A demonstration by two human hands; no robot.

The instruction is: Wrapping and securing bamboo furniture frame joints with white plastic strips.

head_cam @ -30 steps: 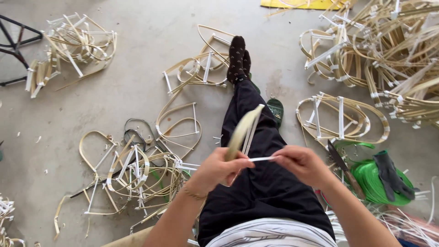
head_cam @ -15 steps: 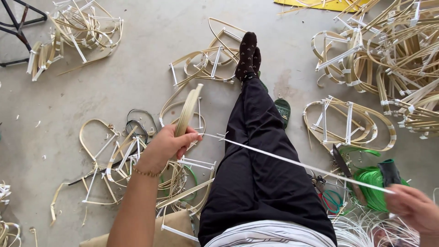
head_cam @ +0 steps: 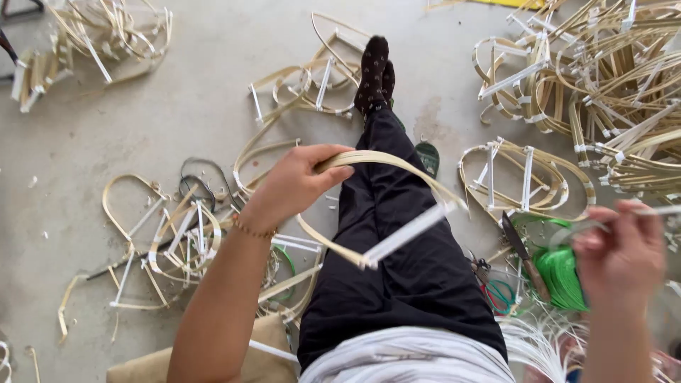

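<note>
Left hand closed on bent cane loop; right hand pinching white strip. Probably light, springy, best gripped near the bend.

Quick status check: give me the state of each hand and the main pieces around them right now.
Left hand: closed in a grip on the bent cane loop.
Cane loop: held up over the lap, curved, with a white strip across its ends.
Right hand: blurred, fingers pinched on a thin white strand.
Green spool: lying on the floor by the right hand.
Knife: lying on the floor, untouched.
Scissors: lying on the floor, untouched.
</note>
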